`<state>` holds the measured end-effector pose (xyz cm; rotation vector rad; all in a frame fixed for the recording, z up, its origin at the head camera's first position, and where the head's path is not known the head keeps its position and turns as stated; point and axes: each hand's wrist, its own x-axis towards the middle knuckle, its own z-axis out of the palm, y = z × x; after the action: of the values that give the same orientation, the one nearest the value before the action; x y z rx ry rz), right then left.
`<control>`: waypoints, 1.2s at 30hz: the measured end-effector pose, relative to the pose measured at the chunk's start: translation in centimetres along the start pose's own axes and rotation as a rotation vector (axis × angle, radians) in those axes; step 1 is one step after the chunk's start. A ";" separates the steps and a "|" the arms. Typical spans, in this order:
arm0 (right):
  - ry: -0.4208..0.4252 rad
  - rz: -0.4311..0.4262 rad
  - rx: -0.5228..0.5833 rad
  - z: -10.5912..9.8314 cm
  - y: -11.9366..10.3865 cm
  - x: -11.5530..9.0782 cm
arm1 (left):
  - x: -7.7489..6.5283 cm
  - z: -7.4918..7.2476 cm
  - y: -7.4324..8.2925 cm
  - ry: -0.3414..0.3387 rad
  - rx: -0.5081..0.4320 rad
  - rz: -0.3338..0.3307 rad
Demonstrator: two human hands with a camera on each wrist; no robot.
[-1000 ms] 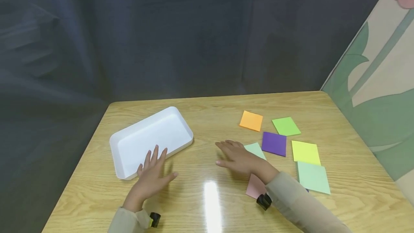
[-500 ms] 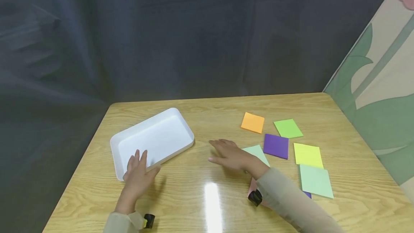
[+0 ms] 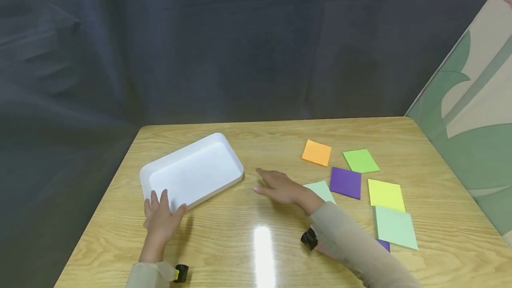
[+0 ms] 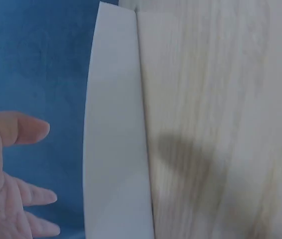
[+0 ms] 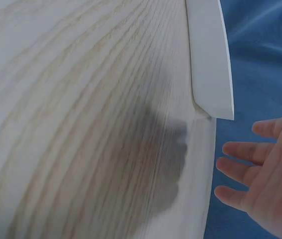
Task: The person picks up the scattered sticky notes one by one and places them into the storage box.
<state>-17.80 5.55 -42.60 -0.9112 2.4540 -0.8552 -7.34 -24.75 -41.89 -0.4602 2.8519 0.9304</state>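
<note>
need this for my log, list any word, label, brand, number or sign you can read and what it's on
None: no word, label, brand, number or sign is readable in any view.
The white tray, colored squares and wooden table show no lettering.
The black pieces at the wrists are too small to tell.

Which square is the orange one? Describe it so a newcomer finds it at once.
On the wooden table, go right past the white tray to the scattered coloured squares. The orange square lies nearest the table's far edge, left of the bright green square. Only it is orange; its close neighbours are green and purple.
</note>
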 end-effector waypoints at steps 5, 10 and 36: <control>0.005 0.016 0.049 0.4 0.0 1.3 | 0.3 0.0 -0.8 0.053 -0.014 -0.053; 0.007 0.006 0.109 0.8 -0.5 2.6 | 0.6 0.3 -1.7 0.099 -0.085 -0.096; 0.233 0.068 0.187 3.2 -1.4 6.5 | 0.9 -0.2 -4.0 0.087 -0.301 -0.168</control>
<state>-20.09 -1.11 -44.96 -0.6919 2.5262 -1.2027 -6.95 -28.20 -44.12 -0.7736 2.7000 1.3406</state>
